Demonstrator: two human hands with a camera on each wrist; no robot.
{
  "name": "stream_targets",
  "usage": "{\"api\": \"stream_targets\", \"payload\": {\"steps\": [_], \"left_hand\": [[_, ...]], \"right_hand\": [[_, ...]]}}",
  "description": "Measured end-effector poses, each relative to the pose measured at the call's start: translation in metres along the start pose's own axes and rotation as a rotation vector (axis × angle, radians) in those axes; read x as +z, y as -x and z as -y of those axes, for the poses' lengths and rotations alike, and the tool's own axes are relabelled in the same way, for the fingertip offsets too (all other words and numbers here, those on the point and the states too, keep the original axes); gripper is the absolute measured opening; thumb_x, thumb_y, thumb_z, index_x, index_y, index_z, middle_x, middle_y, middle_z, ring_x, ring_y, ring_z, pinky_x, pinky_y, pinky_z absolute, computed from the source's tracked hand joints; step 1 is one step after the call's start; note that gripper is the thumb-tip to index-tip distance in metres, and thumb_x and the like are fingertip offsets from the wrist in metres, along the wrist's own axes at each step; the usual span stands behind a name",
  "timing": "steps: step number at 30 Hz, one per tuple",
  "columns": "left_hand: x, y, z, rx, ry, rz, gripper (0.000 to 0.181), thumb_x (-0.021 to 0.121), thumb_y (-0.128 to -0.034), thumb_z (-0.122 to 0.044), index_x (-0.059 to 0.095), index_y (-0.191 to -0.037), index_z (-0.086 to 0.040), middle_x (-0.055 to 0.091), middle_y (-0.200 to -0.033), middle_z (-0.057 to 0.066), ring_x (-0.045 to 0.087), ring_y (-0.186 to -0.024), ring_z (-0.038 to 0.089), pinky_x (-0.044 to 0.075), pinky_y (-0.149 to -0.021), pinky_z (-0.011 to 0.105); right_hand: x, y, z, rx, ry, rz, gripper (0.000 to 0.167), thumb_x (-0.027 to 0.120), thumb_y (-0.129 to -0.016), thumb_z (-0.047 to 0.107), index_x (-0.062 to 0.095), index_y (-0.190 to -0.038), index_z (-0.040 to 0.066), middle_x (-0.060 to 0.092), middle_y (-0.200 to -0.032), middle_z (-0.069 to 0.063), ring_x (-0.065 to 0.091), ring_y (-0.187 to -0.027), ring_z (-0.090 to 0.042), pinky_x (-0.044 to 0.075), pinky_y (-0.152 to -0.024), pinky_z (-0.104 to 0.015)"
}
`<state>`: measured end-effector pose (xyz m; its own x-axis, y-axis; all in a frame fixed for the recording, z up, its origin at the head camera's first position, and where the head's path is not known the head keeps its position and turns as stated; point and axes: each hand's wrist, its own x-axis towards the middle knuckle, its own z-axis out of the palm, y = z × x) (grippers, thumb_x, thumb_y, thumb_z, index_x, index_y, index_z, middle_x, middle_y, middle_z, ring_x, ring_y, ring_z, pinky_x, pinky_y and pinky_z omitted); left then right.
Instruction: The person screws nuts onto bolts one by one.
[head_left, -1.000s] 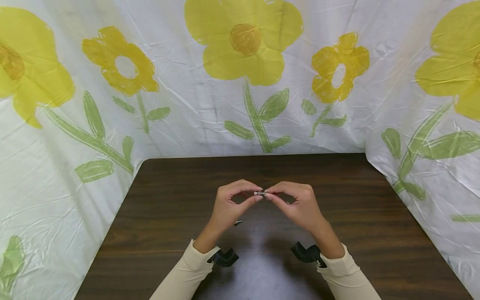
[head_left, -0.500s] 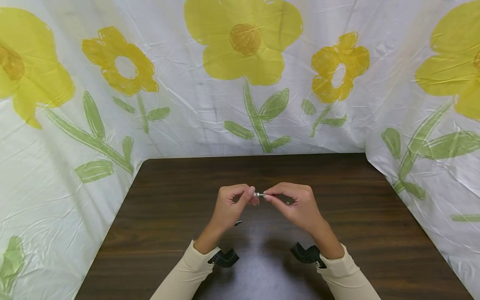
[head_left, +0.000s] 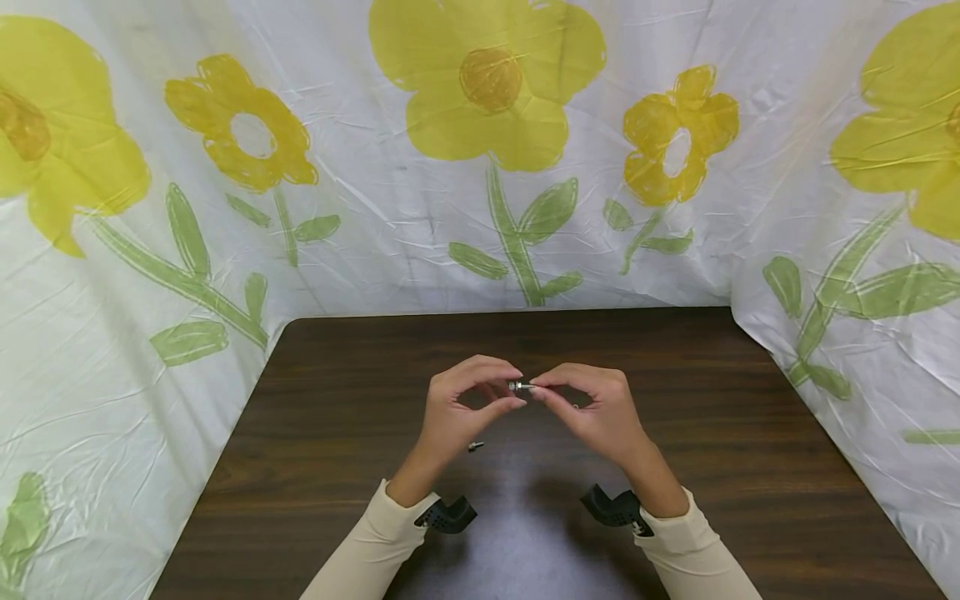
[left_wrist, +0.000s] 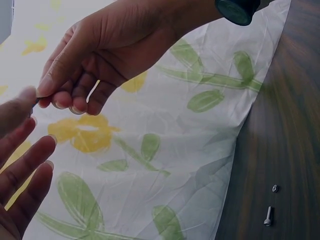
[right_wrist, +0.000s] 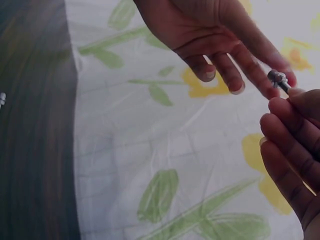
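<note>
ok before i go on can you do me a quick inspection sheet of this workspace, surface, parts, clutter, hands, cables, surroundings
surface: dark wood-grain table, glare on the near side between the forearms
job's things: held bolt up between the hands; loose bolt and nut lie apart on the table
clutter: nothing seen
hands: right hand pinches the held bolt's thinner end; left hand curves about its thicker end, contact unclear; a dark wrist device on each arm
cables: nothing seen
surroundings: white cloth with yellow flowers and green leaves, behind the table and at both sides
</note>
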<state>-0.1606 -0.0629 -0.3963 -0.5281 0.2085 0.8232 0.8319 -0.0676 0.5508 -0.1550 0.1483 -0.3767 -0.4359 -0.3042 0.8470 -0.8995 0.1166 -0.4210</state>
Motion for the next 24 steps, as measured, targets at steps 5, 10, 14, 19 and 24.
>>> {"api": "stream_targets", "payload": {"steps": [5, 10, 14, 19, 24], "left_hand": [[0.000, 0.000, 0.002, 0.026, 0.000, 0.019, 0.032, 0.084, -0.0729, 0.013, 0.075, -0.101, -0.001, 0.072, -0.097, 0.013, 0.067, -0.077, 0.020, 0.057, -0.060, 0.029], [0.000, 0.000, 0.002, 0.012, -0.015, 0.015, 0.030, 0.083, -0.0748, 0.013, 0.076, -0.099, -0.003, 0.072, -0.093, 0.011, 0.068, -0.079, 0.018, 0.057, -0.061, 0.029], [0.001, -0.001, -0.002, -0.032, -0.037, 0.007, 0.027, 0.081, -0.0762, 0.014, 0.076, -0.097, -0.003, 0.073, -0.090, 0.010, 0.068, -0.079, 0.017, 0.057, -0.059, 0.032], [0.004, -0.004, -0.012, -0.122, -0.037, 0.018, 0.008, 0.075, -0.0850, 0.008, 0.072, -0.089, 0.002, 0.072, -0.082, 0.013, 0.066, -0.072, 0.016, 0.056, -0.059, 0.032], [0.004, -0.002, -0.011, -0.197, -0.018, 0.053, 0.017, 0.066, -0.0904, 0.011, 0.072, -0.081, -0.002, 0.071, -0.074, 0.011, 0.066, -0.066, 0.020, 0.056, -0.060, 0.029]], "right_hand": [[0.000, 0.000, 0.000, -0.006, -0.012, 0.005, 0.024, 0.082, -0.078, -0.010, 0.078, -0.096, 0.005, 0.076, -0.087, -0.006, 0.073, -0.077, -0.018, 0.059, -0.065, -0.032], [0.000, 0.000, 0.000, -0.008, -0.011, 0.010, 0.020, 0.082, -0.081, -0.005, 0.078, -0.097, 0.006, 0.076, -0.088, -0.006, 0.073, -0.077, -0.018, 0.059, -0.070, -0.028], [0.000, 0.000, 0.000, -0.011, -0.006, 0.008, 0.021, 0.082, -0.080, -0.006, 0.078, -0.096, 0.005, 0.076, -0.087, -0.006, 0.073, -0.076, -0.019, 0.058, -0.073, -0.025], [0.000, 0.000, 0.000, -0.010, 0.000, 0.008, 0.022, 0.083, -0.078, -0.006, 0.078, -0.096, 0.006, 0.076, -0.086, -0.005, 0.072, -0.075, -0.017, 0.059, -0.068, -0.030], [0.001, 0.001, 0.000, -0.009, 0.005, 0.012, 0.020, 0.084, -0.079, -0.004, 0.078, -0.096, 0.006, 0.076, -0.086, -0.005, 0.072, -0.075, -0.017, 0.058, -0.069, -0.028]]}}
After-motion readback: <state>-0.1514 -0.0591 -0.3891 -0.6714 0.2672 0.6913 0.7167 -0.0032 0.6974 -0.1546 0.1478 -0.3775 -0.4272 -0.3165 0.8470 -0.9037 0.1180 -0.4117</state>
